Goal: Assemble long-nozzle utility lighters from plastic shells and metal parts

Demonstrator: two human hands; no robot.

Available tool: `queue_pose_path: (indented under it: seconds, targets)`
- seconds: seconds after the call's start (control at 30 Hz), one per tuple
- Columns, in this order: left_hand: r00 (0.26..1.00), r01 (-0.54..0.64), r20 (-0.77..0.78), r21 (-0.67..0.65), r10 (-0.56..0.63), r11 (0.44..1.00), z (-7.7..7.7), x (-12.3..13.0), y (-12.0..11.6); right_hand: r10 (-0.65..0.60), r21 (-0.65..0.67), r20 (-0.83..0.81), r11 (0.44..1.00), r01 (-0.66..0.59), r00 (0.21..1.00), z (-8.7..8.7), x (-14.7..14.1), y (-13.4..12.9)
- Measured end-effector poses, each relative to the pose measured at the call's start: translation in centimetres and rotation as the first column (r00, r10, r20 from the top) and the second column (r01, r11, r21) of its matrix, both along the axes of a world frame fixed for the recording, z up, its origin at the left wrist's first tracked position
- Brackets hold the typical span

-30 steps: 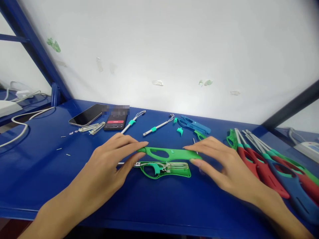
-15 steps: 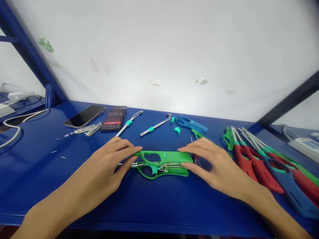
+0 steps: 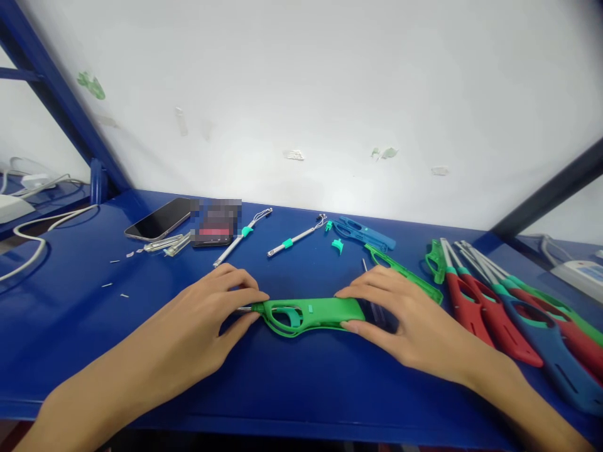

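A green gas lighter [image 3: 325, 312] lies on the blue table between my hands, its upper casing half resting over the lower half with a slim gap along the near edge. Inside the handle loop shows a teal trigger [image 3: 294, 317]. My left hand [image 3: 207, 317] pinches the lighter's nose end, where a short bit of metal rod is visible. At the butt end, my right hand [image 3: 400, 314] grips the casing between thumb and fingers. Behind the right fingers lies a screwdriver [image 3: 374, 301], partly covered. Beyond it rests another green casing half [image 3: 405, 273].
Two metal lighter rods [image 3: 235, 245] with wires, a blue casing [image 3: 362, 233] and a small teal part [image 3: 337, 246] lie farther back. Finished-looking lighters [image 3: 490, 314] are at right. Phones [image 3: 160, 220], clear tanks [image 3: 172, 245] and several screws [image 3: 107, 285] are at left.
The upper green casing half has come down over the lower half, covering the wires and tank inside. Both hands have stayed at the lighter's ends.
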State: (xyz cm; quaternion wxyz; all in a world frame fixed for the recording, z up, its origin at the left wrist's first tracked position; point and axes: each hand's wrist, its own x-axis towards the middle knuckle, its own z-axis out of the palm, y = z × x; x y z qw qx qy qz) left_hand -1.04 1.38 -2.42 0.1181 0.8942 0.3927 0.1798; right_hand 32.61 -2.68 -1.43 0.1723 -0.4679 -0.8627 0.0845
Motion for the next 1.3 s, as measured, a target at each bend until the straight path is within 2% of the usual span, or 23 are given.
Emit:
queue_pose_path:
  seconds: [0.17, 0.4, 0.6, 0.9, 1.3]
  targets:
    - [1.000, 0.023, 0.007, -0.008, -0.023, 1.000, -0.5, -0.1, 0.2, 0.032, -0.016, 0.025, 0.999, -0.032, 0.999, -0.1, -0.2, -0.1]
    - [1.000, -0.004, -0.017, -0.103, 0.003, 0.995, -0.6, -0.5, 0.6, 0.031, -0.010, 0.030, 0.999, -0.031, 0.999, -0.3, -0.3, -0.1]
    - [1.000, 0.012, 0.008, -0.071, -0.011, 0.997, -0.3, -0.4, 0.7, 0.031, 0.003, 0.037, 1.000, -0.031, 0.999, -0.4, -0.4, -0.2]
    - [1.000, -0.008, 0.004, -0.090, 0.008, 0.996, -0.5, -0.3, 0.6, 0.025, 0.010, 0.023, 1.000, -0.025, 0.999, -0.7, -0.3, -0.1]
    - [1.000, -0.010, -0.009, -0.102, 0.009, 0.995, -0.4, 0.2, 0.0, -0.040, -0.087, 0.008, 0.995, 0.041, 0.999, -1.1, 0.2, -0.3]
